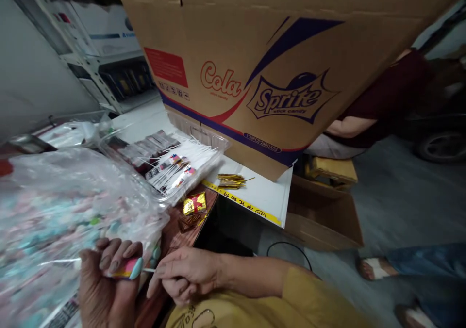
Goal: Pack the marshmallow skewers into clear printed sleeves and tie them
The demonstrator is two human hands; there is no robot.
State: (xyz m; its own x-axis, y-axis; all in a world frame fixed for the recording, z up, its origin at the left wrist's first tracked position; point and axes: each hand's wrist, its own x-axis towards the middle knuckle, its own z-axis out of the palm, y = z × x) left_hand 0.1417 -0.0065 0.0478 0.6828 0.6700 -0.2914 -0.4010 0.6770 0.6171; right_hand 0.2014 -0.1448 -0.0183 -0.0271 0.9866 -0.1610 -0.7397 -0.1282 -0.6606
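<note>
My left hand (pixel 112 284) is closed with the fingers curled around a marshmallow (pixel 137 268) that is blue at its near end. A pink, yellow and red piece shows between the fingers; I cannot tell whether it is candy or wrapper. From the marshmallow's end a thin white stick (pixel 149 270) runs to my right hand (pixel 189 273), which pinches it. Beneath and left of my left hand lies a big clear bag of pastel marshmallows (pixel 83 206). Beyond it, a clear plastic tray (pixel 171 199) holds white sticks (pixel 198 157) and wrapped stick pieces (pixel 169 172).
Gold twist ties (pixel 233 181) lie on the white table (pixel 267 192), near a gold packet (pixel 194 204). A large cardboard box (pixel 225 32) stands behind. Another open carton (pixel 324 216) sits on the floor. A seated person (pixel 382 95) and someone's feet (pixel 376 268) are at right.
</note>
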